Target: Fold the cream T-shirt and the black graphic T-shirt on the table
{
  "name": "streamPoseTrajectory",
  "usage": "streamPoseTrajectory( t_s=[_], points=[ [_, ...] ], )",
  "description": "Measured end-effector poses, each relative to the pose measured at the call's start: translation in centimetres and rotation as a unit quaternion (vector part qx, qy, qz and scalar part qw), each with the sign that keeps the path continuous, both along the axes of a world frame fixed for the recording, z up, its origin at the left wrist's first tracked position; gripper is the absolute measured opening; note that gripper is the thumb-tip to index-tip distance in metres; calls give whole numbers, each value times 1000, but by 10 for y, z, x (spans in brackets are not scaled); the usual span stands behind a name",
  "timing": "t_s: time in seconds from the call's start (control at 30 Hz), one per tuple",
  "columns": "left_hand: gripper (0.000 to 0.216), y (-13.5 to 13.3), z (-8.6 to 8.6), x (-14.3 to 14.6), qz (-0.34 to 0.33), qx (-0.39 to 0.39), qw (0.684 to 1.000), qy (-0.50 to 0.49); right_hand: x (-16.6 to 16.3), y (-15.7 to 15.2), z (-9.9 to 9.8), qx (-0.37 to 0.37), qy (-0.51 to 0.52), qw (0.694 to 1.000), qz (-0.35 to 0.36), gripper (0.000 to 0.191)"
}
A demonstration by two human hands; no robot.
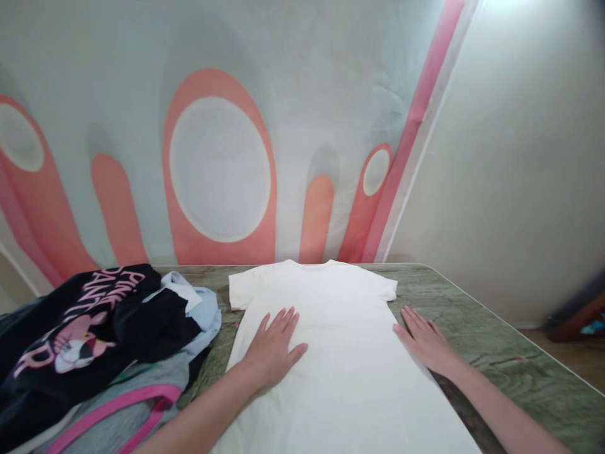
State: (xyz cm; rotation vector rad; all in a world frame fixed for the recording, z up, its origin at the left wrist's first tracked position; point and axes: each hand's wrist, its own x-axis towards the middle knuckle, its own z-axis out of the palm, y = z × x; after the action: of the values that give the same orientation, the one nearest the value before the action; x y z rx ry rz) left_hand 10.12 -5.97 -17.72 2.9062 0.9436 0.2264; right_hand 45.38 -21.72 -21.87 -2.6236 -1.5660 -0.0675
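Observation:
A white T-shirt (340,353) lies spread out on the table, its neckline at the far edge and its short sleeves out to both sides. The hem runs out of view at the bottom. My left hand (273,350) rests flat on the left part of the shirt, fingers apart. On the right, my right hand (423,340) is stretched out along the shirt's side edge, the thumb at the cloth and the other fingers over the tabletop. Neither hand grips anything.
A heap of clothes sits on the left, with a black printed garment (70,340), a light blue one (205,312) and a grey one with pink trim (155,394). The greenish wood-grain table (491,334) backs onto a patterned wall (293,126).

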Motion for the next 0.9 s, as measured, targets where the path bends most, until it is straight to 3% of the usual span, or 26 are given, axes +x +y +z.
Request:
streamPoseTrajectory(
  t_s=[0.1, 0.23, 0.33, 0.7, 0.9],
  points=[
    [59, -4, 7, 1, -23, 17, 1000, -3, -8, 0, 3, 25, -12, 999, 22, 68],
    [53, -16, 18, 1, -96, -4, 995, 15, -53, -1, 14, 4, 41, 985, 170, 62],
    [55, -20, 19, 0, -117, -44, 992, 27, -76, -5, 21, -16, 71, 971, 227, 60],
    [58, -1, 11, 1, -80, -35, 996, 15, -61, 9, 28, -11, 48, 975, 217, 62],
    [58, 27, 4, -5, -34, -30, 999, 8, -56, 23, 30, -6, 42, 974, 224, 62]
  ],
)
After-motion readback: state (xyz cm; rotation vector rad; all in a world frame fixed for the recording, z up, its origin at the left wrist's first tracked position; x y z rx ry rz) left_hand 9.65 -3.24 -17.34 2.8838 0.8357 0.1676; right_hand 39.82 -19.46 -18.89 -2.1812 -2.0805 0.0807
